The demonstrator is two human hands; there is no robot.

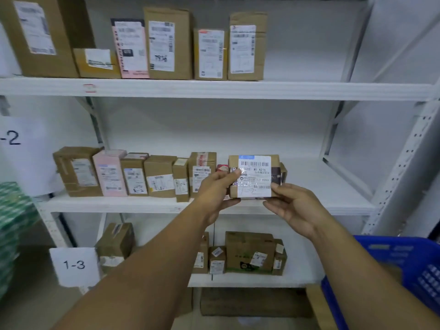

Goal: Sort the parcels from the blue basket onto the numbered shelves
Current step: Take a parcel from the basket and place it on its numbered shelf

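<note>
Parcel [253, 176] upright, label facing camera, long axis horizontal.

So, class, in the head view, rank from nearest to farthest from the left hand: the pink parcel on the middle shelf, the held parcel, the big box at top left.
1. held parcel, gripped by the left hand, centre.
2. pink parcel, leftward on the middle shelf.
3. big box, top shelf, far left.

Green stack [12, 222]: at the left edge, green with a pale pattern, blurred, kind unclear.
Carton [254, 302]: brown, flat on the floor, low in the middle.
Cardboard sheet [317, 306]: brown, just right of the carton.
Wall [309, 44]: pale grey, at the back.
Floor [35, 306]: grey, lower left.
</note>
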